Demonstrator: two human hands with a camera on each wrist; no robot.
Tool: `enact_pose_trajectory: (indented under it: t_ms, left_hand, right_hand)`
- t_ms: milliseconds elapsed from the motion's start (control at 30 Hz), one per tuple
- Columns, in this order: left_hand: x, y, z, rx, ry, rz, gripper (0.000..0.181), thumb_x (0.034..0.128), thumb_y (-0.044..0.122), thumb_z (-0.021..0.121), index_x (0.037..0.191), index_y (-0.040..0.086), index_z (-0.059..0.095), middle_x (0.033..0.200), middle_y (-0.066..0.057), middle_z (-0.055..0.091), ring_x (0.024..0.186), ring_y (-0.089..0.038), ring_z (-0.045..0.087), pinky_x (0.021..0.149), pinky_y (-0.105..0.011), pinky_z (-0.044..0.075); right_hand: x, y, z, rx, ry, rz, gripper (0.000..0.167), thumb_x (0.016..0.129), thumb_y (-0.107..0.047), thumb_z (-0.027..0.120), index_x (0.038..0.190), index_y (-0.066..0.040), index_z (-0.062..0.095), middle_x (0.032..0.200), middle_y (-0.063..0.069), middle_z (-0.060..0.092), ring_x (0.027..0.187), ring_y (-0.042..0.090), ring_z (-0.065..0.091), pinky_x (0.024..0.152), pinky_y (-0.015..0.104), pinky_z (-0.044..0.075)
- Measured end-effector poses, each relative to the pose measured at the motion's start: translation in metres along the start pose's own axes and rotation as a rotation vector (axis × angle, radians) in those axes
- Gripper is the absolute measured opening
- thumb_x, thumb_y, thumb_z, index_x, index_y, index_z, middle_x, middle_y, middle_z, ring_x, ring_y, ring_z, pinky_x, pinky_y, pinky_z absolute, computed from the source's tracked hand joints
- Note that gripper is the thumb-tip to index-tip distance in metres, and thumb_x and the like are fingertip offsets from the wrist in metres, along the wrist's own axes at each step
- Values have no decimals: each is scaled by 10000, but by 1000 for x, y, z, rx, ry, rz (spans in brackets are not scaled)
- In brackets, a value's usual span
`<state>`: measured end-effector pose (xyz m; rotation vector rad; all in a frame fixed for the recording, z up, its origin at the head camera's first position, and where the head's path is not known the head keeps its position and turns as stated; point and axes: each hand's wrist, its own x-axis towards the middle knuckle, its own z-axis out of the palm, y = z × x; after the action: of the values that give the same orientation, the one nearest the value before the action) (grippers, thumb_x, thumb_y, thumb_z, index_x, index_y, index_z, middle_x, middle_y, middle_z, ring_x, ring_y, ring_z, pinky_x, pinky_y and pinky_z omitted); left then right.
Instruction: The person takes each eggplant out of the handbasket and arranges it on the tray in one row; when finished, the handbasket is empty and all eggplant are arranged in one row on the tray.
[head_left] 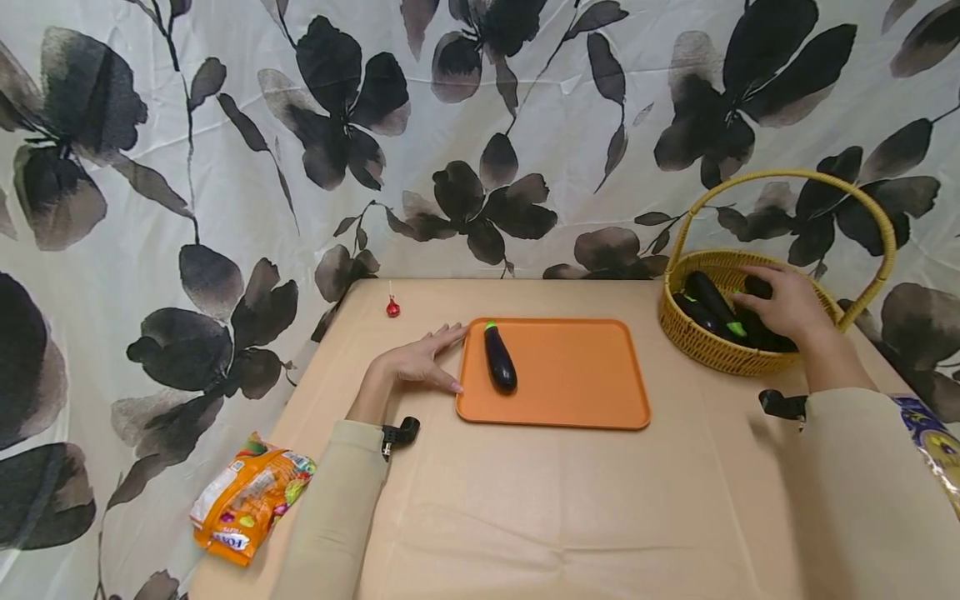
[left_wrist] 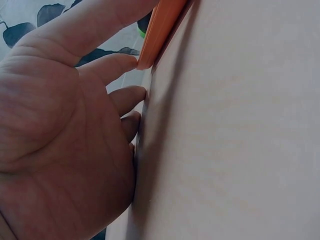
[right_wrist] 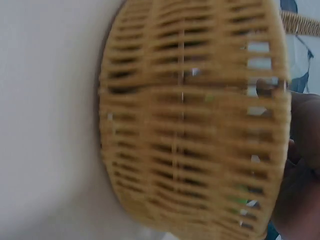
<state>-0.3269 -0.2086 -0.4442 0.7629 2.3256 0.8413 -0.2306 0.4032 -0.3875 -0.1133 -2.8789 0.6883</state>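
An orange tray (head_left: 570,375) lies on the table with one dark purple eggplant (head_left: 500,360) near its left side. My left hand (head_left: 412,364) rests at that side, its fingers spread and touching the tray's edge. In the left wrist view, the palm of the left hand (left_wrist: 65,135) shows beside the tray rim (left_wrist: 161,32). At the right, a wicker basket (head_left: 723,357) contains several eggplants (head_left: 708,298). My right hand (head_left: 787,304) reaches over its rim, index finger and thumb apart around a dark eggplant. The basket wall (right_wrist: 195,125) partly hides this hand in the right wrist view.
The basket's tall handle (head_left: 810,175) arches above the right hand. A small red ornament (head_left: 392,307) is near the table's back left. An orange snack bag (head_left: 251,498) lies at the left edge, and a blue and yellow packet (head_left: 933,442) at the right. Floral cloth (head_left: 480,125) hangs behind.
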Motion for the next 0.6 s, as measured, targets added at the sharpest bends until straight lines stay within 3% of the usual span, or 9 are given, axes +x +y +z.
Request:
enact_pose_trajectory:
  t_ms: [367, 467, 600]
  left_hand:
    - [1, -1, -1, -12, -3, -16, 1266, 682, 498, 960, 1673, 372, 181, 1769, 65, 4, 1624, -314, -134, 1282, -628, -71]
    - [1, -1, -2, -11, -3, -14, 1268, 682, 501, 959, 1673, 374, 177, 1768, 72, 4, 1626, -302, -131, 1284, -625, -65]
    - [2, -1, -1, -8, 1, -9, 1269, 680, 503, 959, 1672, 378, 177, 1767, 76, 10, 1627, -295, -127, 1285, -626, -60]
  right_hand:
    - [1, 22, -11, -21, -110, 85, 611, 1102, -319, 506, 1541, 84, 370, 1505, 459, 310, 1377, 668, 270, 1116, 794, 223]
    - [3, 22, -15, -21, -143, 123, 574, 1111, -291, 470, 1545, 70, 366, 1464, 469, 345, 1314, 662, 346, 1078, 790, 300]
    - [5, 22, -18, -6, -177, 152, 506, 1096, -153, 455, 1535, 82, 373, 1420, 473, 395, 1250, 634, 422, 941, 690, 416]
